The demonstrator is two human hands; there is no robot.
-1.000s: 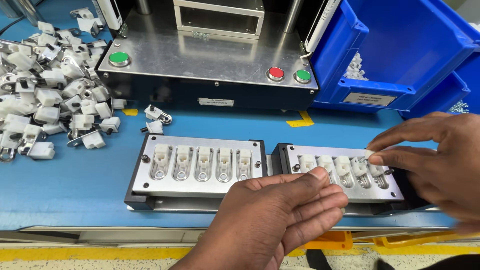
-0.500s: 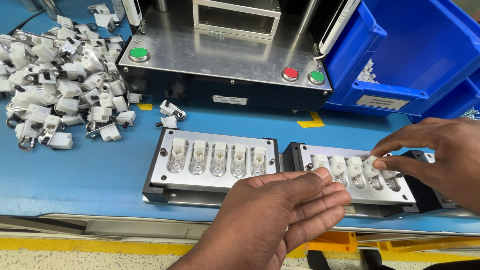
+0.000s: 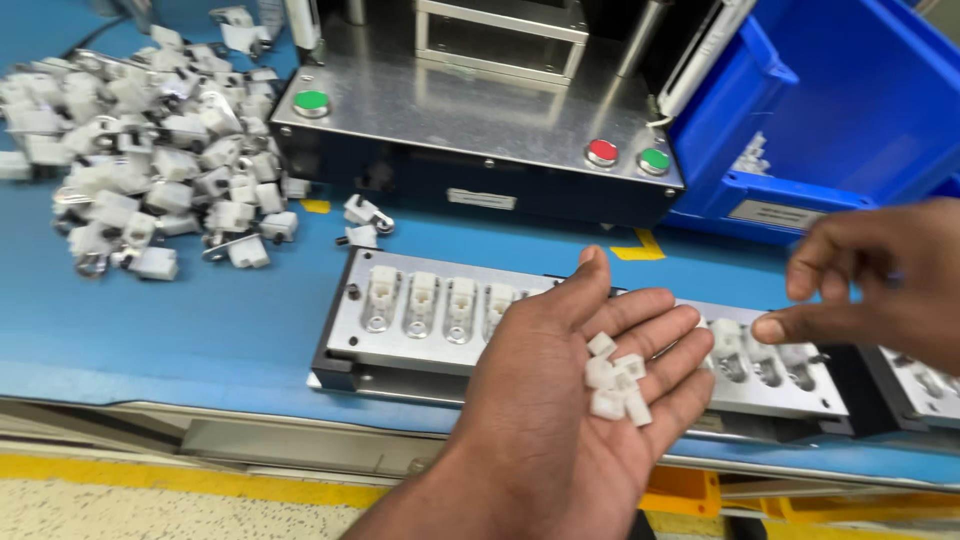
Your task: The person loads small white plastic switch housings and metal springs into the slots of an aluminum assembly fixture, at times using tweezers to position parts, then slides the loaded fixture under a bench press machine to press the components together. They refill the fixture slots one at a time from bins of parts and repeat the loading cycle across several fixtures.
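My left hand [image 3: 570, 400] lies palm up over the front of a metal fixture tray [image 3: 345, 330] and cradles several small white plastic pieces [image 3: 615, 385] on its fingers. The tray's left plate holds white parts [image 3: 425, 295] seated in a row of slots; its right plate [image 3: 770, 365] holds more. My right hand [image 3: 880, 285] hovers above the right plate, thumb and forefinger pointing left toward the pieces, with nothing visible between them.
A heap of loose white plastic-and-metal parts [image 3: 140, 160] covers the blue mat at the left. Behind the tray stands a metal press base [image 3: 470, 110] with green [image 3: 311, 101] and red [image 3: 601, 152] buttons. A blue bin [image 3: 850, 110] sits at the right.
My left hand has turned palm up, showing the white pieces it holds. My right hand has lifted off the right plate and moved up and to the right.
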